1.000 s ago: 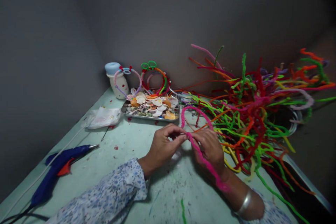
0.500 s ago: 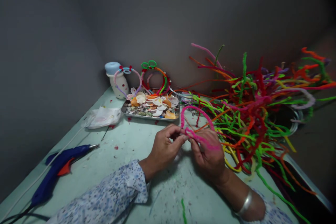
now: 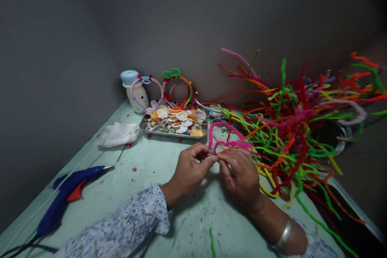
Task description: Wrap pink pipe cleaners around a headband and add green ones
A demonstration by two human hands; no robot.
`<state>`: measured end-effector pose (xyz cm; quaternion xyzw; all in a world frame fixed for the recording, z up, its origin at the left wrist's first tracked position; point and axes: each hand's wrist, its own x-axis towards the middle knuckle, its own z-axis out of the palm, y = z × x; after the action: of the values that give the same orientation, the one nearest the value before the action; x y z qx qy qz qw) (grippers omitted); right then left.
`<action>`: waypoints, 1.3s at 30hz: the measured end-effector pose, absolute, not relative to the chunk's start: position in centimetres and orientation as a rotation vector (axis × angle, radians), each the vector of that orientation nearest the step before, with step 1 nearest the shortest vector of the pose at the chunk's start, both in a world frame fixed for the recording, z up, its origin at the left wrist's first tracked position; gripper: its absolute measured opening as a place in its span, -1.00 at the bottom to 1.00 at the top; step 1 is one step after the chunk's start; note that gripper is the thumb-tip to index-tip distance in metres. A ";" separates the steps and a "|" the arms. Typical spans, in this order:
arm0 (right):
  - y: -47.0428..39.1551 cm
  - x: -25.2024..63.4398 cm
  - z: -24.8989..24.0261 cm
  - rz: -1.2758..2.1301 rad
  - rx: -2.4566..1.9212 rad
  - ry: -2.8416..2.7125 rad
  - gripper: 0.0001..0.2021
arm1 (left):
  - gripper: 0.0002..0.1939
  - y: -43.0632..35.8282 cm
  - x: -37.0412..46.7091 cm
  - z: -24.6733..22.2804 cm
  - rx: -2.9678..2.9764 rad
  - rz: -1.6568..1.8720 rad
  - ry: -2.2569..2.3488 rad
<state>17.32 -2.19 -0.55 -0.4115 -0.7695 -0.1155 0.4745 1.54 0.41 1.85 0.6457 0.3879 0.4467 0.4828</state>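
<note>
A fuzzy pink pipe cleaner [image 3: 228, 125] is bent into a loop above my two hands, near the middle of the table. My left hand [image 3: 193, 165] pinches its lower end between thumb and index finger. Just to the right, my right hand [image 3: 240, 171] is closed on it too, the fingertips of both hands nearly touching. One part of the pink strand runs across, over the back of my right hand's fingers. The exact spot where the fingertips grip is too small to make out.
A metal tray [image 3: 172, 134] of shell pieces stands behind my hands, with pipe-cleaner rings and a lidded jar [image 3: 137, 96] nearby. At left lie a blue glue gun [image 3: 57, 205] and a plastic bag [image 3: 121, 135]. Tangled pipe cleaners [image 3: 290, 129] fill the right side.
The pink strand that hung low over the back of my right hand has swung upward and now lies above its knuckles. Both hands stay almost where they were.
</note>
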 end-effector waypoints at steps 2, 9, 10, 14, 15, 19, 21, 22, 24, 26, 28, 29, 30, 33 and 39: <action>-2.1 17.3 -0.7 -0.264 -1.012 -1.861 -0.77 | -0.84 0.4 1.7 1.8 1.517 1.083 0.934; -1.9 17.4 -0.8 -0.255 -1.028 -1.828 -0.77 | -0.87 0.6 1.7 1.8 1.493 1.102 0.861; -2.0 17.4 -0.8 -0.252 -1.027 -1.828 -0.77 | -0.88 0.7 1.7 1.8 1.494 1.098 0.861; -2.0 17.5 -0.8 -0.234 -1.015 -1.838 -0.75 | -0.87 0.7 1.6 1.7 1.493 1.093 0.868; -2.0 17.5 -0.8 -0.234 -1.012 -1.848 -0.75 | -0.87 0.7 1.6 1.7 1.491 1.089 0.865; -2.0 17.5 -0.9 -0.284 -1.025 -1.867 -0.70 | -0.86 0.7 1.5 1.6 1.483 1.073 0.874; -2.0 17.5 -0.9 -0.295 -1.040 -1.871 -0.70 | -0.86 0.7 1.5 1.6 1.477 1.061 0.890; -2.1 17.5 -0.9 -0.284 -1.045 -1.872 -0.71 | -0.86 0.7 1.5 1.6 1.471 1.056 0.899; -2.1 17.4 -0.8 -0.250 -1.041 -1.866 -0.74 | -0.86 0.6 1.6 1.6 1.453 1.047 0.910; -2.1 17.3 -0.6 -0.227 -1.022 -1.850 -0.76 | -0.87 0.6 1.6 1.6 1.431 1.036 0.915; -2.1 17.2 -0.4 -0.226 -1.010 -1.835 -0.77 | -0.86 0.6 1.7 1.5 1.417 1.031 0.919; -2.1 17.2 -0.4 -0.230 -1.011 -1.830 -0.77 | -0.86 0.6 1.7 1.4 1.412 1.032 0.921; -2.1 17.2 -0.3 -0.233 -1.016 -1.828 -0.78 | -0.86 0.6 1.7 1.4 1.411 1.036 0.924; -2.1 17.2 -0.4 -0.245 -1.038 -1.840 -0.80 | -0.86 0.6 1.8 1.4 1.412 1.052 0.945; -2.0 17.5 -0.4 -0.278 -1.034 -1.857 -0.80 | -0.85 0.3 2.0 1.6 1.411 1.063 1.009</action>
<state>17.45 -2.02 -0.40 -0.4236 -0.7608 -0.1139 0.4784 2.00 0.32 1.65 0.5901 0.4219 0.4446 0.5254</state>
